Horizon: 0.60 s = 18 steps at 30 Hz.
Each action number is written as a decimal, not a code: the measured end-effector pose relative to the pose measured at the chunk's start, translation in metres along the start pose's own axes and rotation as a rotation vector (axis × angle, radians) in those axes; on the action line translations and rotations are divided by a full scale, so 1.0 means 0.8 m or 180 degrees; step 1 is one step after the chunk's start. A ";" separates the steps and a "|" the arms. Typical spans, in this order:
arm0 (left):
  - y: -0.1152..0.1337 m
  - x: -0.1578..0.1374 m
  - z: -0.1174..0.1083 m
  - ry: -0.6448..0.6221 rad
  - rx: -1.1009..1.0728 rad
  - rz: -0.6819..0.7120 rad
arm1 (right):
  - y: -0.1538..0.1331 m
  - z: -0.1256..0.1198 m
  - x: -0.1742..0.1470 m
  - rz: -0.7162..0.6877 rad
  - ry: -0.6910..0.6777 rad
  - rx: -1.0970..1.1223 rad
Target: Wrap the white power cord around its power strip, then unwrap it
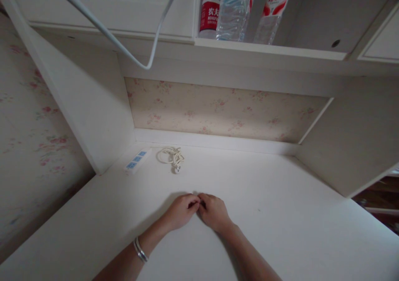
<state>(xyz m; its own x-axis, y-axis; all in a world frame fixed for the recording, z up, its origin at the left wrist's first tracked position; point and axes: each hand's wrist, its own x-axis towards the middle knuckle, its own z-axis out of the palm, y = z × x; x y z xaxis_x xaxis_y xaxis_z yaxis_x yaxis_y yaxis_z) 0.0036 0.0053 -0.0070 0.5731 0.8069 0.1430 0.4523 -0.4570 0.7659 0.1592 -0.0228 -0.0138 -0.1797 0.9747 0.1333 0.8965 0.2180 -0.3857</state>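
My left hand and my right hand rest on the white desk, their thumbs and fingertips meeting in the middle. Both have curled, closed fingers, and no object shows in either. Two silver bangles circle my left wrist. Beyond my hands lies a bundled white power cord with its plug toward me. To the left of the cord is a white power strip with blue socket faces.
A shelf overhangs the desk's back, holding a red-labelled bottle and clear plastic bottles. A pale cable loops down at upper left. Side panels close in the desk left and right.
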 end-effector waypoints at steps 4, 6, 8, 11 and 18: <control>-0.001 0.000 0.000 -0.0002 0.0015 -0.0012 | 0.000 0.000 0.000 -0.0011 0.0036 0.0013; -0.001 0.001 0.001 -0.0007 0.0022 -0.0037 | 0.000 0.000 0.000 -0.0010 0.0036 0.0007; -0.002 0.001 0.001 -0.0010 0.0011 -0.0044 | 0.000 0.000 0.000 -0.0019 0.0042 0.0003; -0.002 0.001 0.001 0.0000 -0.0004 -0.0029 | 0.001 0.000 0.000 -0.0045 0.0056 -0.0005; -0.002 0.001 0.001 -0.0018 -0.0018 -0.0041 | 0.000 0.000 -0.001 -0.0033 0.0037 -0.0010</control>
<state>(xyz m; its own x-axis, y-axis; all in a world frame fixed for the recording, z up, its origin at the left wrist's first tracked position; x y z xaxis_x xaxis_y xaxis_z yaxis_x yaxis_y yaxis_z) 0.0038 0.0062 -0.0088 0.5712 0.8105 0.1297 0.4558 -0.4446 0.7711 0.1593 -0.0234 -0.0135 -0.1843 0.9717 0.1481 0.8959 0.2280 -0.3814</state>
